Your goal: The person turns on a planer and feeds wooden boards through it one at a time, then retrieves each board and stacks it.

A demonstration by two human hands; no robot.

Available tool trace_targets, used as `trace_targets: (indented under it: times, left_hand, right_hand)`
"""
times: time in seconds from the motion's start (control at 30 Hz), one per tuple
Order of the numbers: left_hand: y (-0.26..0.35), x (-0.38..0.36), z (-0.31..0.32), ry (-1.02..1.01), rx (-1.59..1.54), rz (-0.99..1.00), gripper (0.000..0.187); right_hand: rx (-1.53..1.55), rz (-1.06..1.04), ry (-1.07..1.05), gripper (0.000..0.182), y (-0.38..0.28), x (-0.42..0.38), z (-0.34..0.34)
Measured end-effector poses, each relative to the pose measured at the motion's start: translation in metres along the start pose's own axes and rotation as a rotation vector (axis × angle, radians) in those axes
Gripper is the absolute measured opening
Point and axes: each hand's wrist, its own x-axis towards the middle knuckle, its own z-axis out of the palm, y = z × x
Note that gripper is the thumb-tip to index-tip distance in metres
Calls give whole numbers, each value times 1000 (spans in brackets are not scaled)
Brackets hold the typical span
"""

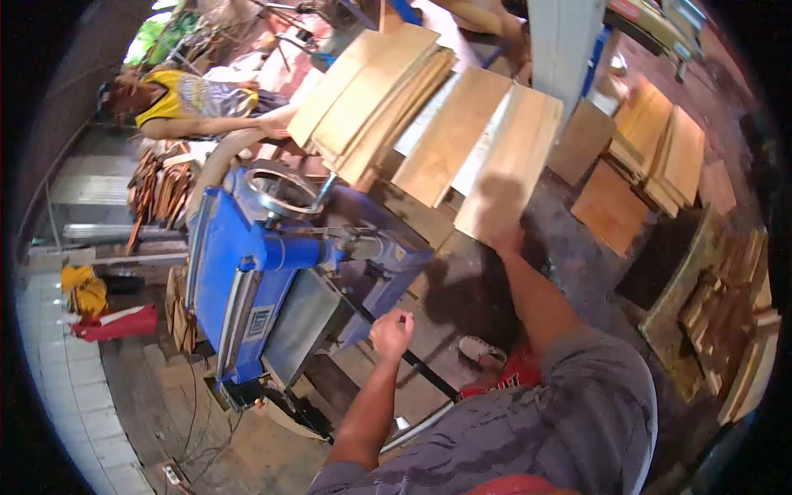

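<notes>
My right hand (506, 237) is at the near end of a pale wooden board (518, 148) and seems to grip its edge; the fingers are partly lost in shadow. A second board (458, 136) lies beside it, to the left. Farther left rises a stack of boards (371, 95). My left hand (391, 333) is curled into a fist beside the blue woodworking machine (235, 272), above its dark bar, with nothing visible in it. The machine carries a metal handwheel (285, 191) and a flat metal bed (307, 326).
Another person (202, 103) in a yellow-trimmed top stands behind the machine, one hand at the board stack. More boards (660, 144) are piled at right, with scrap wood (726, 313) below. A pale post (563, 45) stands behind the boards. Cables (194, 412) cross the floor at lower left.
</notes>
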Motion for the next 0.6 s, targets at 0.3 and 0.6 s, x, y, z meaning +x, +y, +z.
trace_targets:
  times: [0.3, 0.6]
  left_hand:
    - [-4, 3, -2, -67, -19, -22, 15]
    - [-5, 0, 0, -29, -29, -48, 11]
  right_hand:
    - [111, 104, -121, 96, 1, -12, 17]
    - [144, -253, -31, 55, 65, 29, 40]
